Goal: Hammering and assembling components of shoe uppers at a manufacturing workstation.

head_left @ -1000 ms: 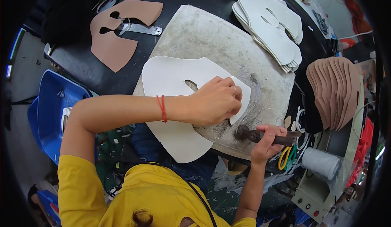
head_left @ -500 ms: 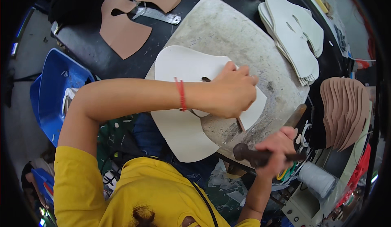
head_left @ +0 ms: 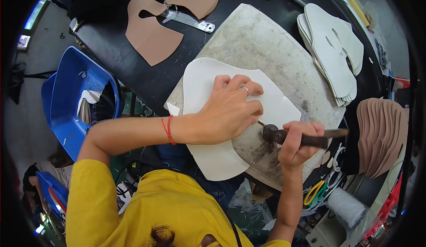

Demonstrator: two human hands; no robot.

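My left hand (head_left: 230,105) bears down on a large white cut-out sheet (head_left: 197,76), its fingers bent and spread. A thin brown rod (head_left: 262,123) pokes out between its thumb and index finger; most of it is hidden. My right hand (head_left: 295,147) is closed around a hammer (head_left: 277,136) with a dark head and a wooden handle. The rounded hammer face is close to the rod's end; whether they touch, I cannot tell. Under the sheet lies a worn pale board (head_left: 248,29).
Tan cut-out panels (head_left: 155,43) and a metal ruler (head_left: 191,21) lie at the far left. White panels (head_left: 330,47) are stacked at far right, with tan panels (head_left: 381,136) nearer. A blue bin (head_left: 62,100) stands left; scissors (head_left: 314,193) and a white thread spool (head_left: 346,207) are at lower right.
The hammer has come up and swung toward the left hand. My left hand has moved left and toward me over the sheet, its fingers more spread. The whole view has shifted slightly.
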